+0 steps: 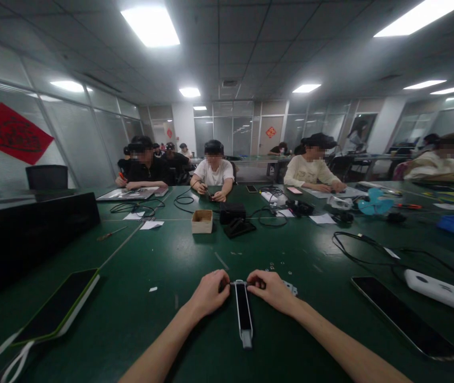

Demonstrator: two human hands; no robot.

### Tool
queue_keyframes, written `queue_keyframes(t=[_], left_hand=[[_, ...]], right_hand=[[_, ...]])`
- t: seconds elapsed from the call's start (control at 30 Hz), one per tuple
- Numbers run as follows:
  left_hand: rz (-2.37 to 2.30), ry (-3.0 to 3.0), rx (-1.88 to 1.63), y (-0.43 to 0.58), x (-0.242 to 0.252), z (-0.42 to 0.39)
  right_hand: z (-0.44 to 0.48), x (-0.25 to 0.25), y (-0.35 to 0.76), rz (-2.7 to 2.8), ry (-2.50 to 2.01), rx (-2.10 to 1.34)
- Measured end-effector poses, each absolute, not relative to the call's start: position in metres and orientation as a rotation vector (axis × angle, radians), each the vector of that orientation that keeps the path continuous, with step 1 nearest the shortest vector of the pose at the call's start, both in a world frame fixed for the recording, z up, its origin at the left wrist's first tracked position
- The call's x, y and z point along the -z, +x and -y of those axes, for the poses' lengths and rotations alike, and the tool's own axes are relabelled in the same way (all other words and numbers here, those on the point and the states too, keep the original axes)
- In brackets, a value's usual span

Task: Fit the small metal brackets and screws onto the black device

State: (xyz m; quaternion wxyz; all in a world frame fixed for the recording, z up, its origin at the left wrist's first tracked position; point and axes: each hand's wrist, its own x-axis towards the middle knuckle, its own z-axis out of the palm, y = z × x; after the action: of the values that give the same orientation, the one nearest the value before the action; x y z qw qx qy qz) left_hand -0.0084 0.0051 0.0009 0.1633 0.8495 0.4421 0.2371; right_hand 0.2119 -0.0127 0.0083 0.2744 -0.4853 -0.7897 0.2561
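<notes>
A narrow white-framed piece [244,311] with a long black middle and a grey near end lies on the green table [163,330] before me. My left hand [212,290] is at the left of its far end, thumb and fingers pinched together. Opposite, my right hand [270,290] pinches at the right side of that same end. Thin dark bits show between the fingertips and the frame; what exactly the fingers hold is hidden. Small light-grey parts [291,288] lie just behind my right hand, and several tiny rings [272,264] are scattered farther on.
A phone [404,316] and a white power strip [442,292] lie at right, a green-edged tablet [59,303] at left. Beyond are a small cardboard box [202,222], a black case [233,213], a screwdriver [111,233], cables and a blue fan [375,202]. Several people sit across the table.
</notes>
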Motion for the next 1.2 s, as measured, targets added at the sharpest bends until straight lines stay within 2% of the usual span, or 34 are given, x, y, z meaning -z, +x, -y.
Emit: queue_keyframes(t=[0.57, 1.2], left_hand=[[-1.224, 2.462, -0.699, -0.009, 0.000, -0.005], [-1.215, 2.436, -0.698, -0.009, 0.000, -0.006]], right_hand=[[0.008, 0.001, 0.209, 2.156, -1.290, -0.584], [0.006, 0.003, 0.212, 2.149, -1.264, -0.622]])
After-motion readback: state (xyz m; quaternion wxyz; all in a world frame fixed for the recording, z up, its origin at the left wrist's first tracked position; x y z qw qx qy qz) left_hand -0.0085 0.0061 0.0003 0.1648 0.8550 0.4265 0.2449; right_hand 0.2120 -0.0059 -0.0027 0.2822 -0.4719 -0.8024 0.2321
